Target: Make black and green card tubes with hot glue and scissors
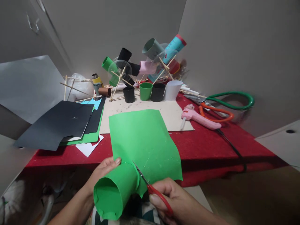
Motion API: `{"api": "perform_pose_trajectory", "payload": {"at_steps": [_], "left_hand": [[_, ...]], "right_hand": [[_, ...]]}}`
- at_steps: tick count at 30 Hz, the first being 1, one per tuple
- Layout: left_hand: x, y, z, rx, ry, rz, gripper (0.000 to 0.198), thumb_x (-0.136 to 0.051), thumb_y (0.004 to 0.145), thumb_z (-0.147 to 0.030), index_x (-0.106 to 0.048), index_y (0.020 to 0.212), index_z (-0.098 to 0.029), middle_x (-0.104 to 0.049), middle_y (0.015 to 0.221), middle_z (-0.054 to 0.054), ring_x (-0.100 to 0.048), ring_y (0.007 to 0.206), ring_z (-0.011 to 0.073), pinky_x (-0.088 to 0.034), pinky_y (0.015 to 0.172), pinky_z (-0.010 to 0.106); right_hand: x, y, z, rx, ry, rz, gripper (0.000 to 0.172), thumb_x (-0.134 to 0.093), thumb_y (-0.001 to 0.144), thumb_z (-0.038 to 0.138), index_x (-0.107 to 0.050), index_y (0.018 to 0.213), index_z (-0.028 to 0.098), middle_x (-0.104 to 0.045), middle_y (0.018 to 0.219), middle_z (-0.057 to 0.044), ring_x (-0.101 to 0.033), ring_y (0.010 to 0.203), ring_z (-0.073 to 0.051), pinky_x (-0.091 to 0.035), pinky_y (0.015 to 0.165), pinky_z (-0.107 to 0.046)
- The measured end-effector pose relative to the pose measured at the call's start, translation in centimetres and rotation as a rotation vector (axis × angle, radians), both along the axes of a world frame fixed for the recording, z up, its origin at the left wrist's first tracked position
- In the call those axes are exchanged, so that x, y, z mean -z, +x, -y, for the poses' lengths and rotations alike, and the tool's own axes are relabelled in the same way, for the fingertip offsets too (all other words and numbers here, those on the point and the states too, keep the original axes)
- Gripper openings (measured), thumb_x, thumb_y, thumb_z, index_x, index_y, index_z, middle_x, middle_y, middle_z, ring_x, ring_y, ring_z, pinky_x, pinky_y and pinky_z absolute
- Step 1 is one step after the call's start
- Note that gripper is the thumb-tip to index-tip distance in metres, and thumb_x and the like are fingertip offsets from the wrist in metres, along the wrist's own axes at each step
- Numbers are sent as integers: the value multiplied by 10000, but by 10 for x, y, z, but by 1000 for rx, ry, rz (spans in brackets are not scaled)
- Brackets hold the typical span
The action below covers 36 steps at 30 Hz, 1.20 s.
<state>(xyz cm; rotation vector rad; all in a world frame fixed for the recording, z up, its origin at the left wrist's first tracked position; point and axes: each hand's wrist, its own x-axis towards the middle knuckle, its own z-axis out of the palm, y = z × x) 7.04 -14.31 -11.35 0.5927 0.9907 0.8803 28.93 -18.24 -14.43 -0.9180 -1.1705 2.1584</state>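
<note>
A green paper tube lies on its side, its open end toward me, its far end against a green sheet. My left hand is closed on the sheet beside the tube, thumb on top. My right hand holds red-handled scissors, whose blades lie along the sheet at the tube's base. A cut flap of the sheet hangs down near the blades. The left hand's other fingers are hidden behind the paper.
Stick-and-disc wheels with paper tubes stand at the back behind small paper cups. A pink glue gun and large scissors lie at right. Dark paper sheets are stacked at left on the red table.
</note>
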Motion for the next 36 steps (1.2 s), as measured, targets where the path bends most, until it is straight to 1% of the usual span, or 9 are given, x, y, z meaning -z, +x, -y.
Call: {"api": "perform_pose_trajectory", "payload": {"at_steps": [3,7,15,20,24,28,30,32,36], "left_hand": [[-5,-5,-3,116,2,-79,321,-806,732,-441,-726,705,-131,-683,577,61,-601,479,157,-454,484,247],[-10,-10,-8,222,33,-69,315,-794,758,-430,-735,695,-127,-654,572,27,-562,475,98,-423,487,196],[-17,-12,-15,354,8,-47,347,-811,731,-458,-729,704,-122,-655,572,3,-546,459,65,-419,483,169],[-21,-12,-19,427,-15,-100,370,-813,719,-479,-742,747,-116,-684,615,10,-570,496,64,-437,519,167],[-22,-14,-20,508,-52,-99,347,-806,726,-476,-752,761,-134,-700,647,6,-591,525,69,-458,554,178],[-23,-12,-22,595,-52,-72,313,-788,757,-444,-744,706,-139,-659,583,-15,-532,474,53,-406,502,170],[-22,-9,-23,580,-31,-62,309,-768,786,-420,-731,666,-138,-638,553,-19,-510,459,53,-388,487,173],[-21,-5,-24,495,19,-24,307,-765,792,-412,-722,651,-143,-650,579,-9,-543,499,73,-417,518,186],[-14,-4,-20,343,114,52,347,-706,824,-500,-763,854,-159,-739,848,54,-666,783,163,-516,775,267]], "right_hand": [[-3,4,0,-57,-27,63,680,-670,630,811,-412,478,201,-384,346,90,-279,275,-14,-185,294,-152],[-9,8,-2,-143,35,120,666,-640,693,794,-424,486,199,-391,362,81,-293,298,-19,-200,312,-153],[-11,12,-4,-144,38,71,671,-663,693,773,-439,465,183,-392,357,77,-276,292,-12,-169,304,-155],[-13,14,-4,-163,-7,126,689,-664,645,808,-451,470,177,-400,368,80,-290,287,-10,-180,288,-139],[-16,13,-3,-222,-43,219,656,-705,652,750,-451,462,176,-414,377,76,-306,299,-9,-194,291,-129],[-19,14,-1,-233,-34,228,650,-705,669,732,-418,458,188,-383,364,84,-291,304,-13,-201,299,-139],[-18,14,1,-199,-12,195,670,-678,660,776,-427,463,187,-389,367,81,-279,303,-12,-187,301,-152],[-15,15,2,-154,4,172,680,-667,665,789,-431,467,183,-384,370,82,-263,305,-8,-168,307,-160],[-1,14,5,-29,2,132,677,-679,660,784,-399,477,195,-384,362,85,-271,296,-13,-163,307,-159]]}}
